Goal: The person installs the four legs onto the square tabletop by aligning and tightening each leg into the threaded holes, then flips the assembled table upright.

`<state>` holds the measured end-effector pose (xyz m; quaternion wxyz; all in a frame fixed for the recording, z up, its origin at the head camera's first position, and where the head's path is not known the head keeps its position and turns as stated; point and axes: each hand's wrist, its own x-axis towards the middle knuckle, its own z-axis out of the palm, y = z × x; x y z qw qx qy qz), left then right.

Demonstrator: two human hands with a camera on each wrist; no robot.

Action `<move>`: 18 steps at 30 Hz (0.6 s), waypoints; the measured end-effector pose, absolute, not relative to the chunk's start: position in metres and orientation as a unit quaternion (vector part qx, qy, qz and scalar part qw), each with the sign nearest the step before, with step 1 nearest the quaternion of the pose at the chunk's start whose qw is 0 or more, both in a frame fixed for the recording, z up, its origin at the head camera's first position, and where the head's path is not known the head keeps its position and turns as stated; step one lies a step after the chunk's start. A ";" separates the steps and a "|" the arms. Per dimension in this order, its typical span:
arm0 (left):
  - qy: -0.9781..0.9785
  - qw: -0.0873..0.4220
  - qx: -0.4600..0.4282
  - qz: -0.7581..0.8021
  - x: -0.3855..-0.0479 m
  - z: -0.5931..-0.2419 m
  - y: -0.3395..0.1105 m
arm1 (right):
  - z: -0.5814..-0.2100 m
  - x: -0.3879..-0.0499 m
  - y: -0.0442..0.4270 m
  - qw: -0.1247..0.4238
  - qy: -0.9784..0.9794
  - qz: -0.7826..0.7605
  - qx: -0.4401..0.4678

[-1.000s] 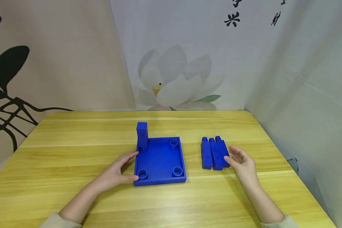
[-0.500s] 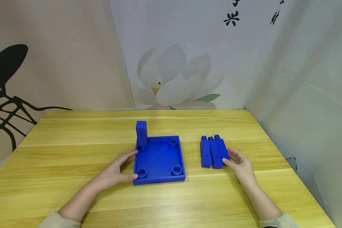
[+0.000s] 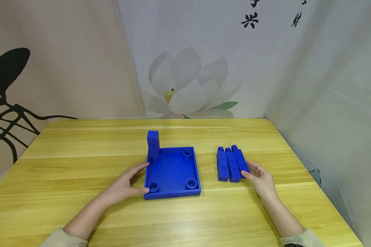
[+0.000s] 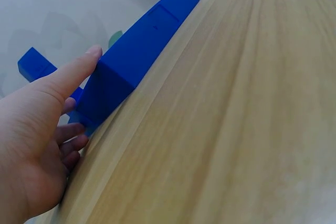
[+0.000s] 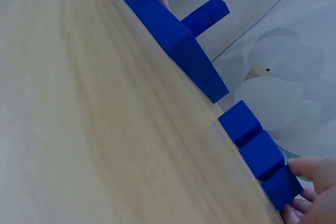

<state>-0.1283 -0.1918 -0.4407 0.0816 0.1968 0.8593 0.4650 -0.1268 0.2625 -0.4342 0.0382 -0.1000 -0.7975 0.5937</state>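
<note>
The right hand (image 3: pixel 262 180) has closed in over the last second: fingers that hung just beside the outermost block (image 3: pixel 242 159) are now on it. Thumb on the near side, the other fingers along the outer edge, and they are clamped on that block as it lies at the right end of a row of three. Can't tell whether its near end is off the wood.

Beside it, close together, lie the middle block (image 3: pixel 233 166) and the left block (image 3: pixel 223 166). All three are smooth, blue, plastic-looking bars, square-ended towards the person, a round knob on a narrow neck at the far end, a small mark on the upper face.

Over to the left hand (image 3: pixel 122 188), which stays at the left side of the tray (image 3: pixel 173 169): thumb and forefinger spread well apart, one touching near the front corner, the other further back along the wall. The tray is square, blue and shallow, with straight low walls and a flat, faintly streaked floor. Round hollow cups (image 3: pixel 191 184) show in three corners; at the far left a squared post (image 3: pixel 153 142) stands upright.

Underneath, the tabletop (image 3: pixel 173 223) runs in yellow, long-grained wood, and behind it hangs softly creased cloth (image 3: pixel 312 68) printed with a pale flower (image 3: pixel 188 82).
</note>
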 end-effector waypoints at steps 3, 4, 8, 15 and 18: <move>0.860 0.081 0.196 0.465 -0.128 -0.440 -0.192 | -0.434 -0.127 0.262 0.041 -0.800 0.590 -0.101; 0.859 0.081 0.196 0.465 -0.128 -0.440 -0.192 | -0.433 -0.127 0.262 0.043 -0.802 0.587 -0.101; 0.859 0.080 0.196 0.466 -0.128 -0.440 -0.192 | -0.433 -0.126 0.261 0.051 -0.812 0.572 -0.102; 0.861 0.082 0.192 0.464 -0.128 -0.440 -0.192 | -0.434 -0.127 0.255 0.075 -0.828 0.547 -0.102; 0.861 0.080 0.194 0.464 -0.128 -0.441 -0.191 | -0.432 -0.127 0.253 0.084 -0.829 0.542 -0.105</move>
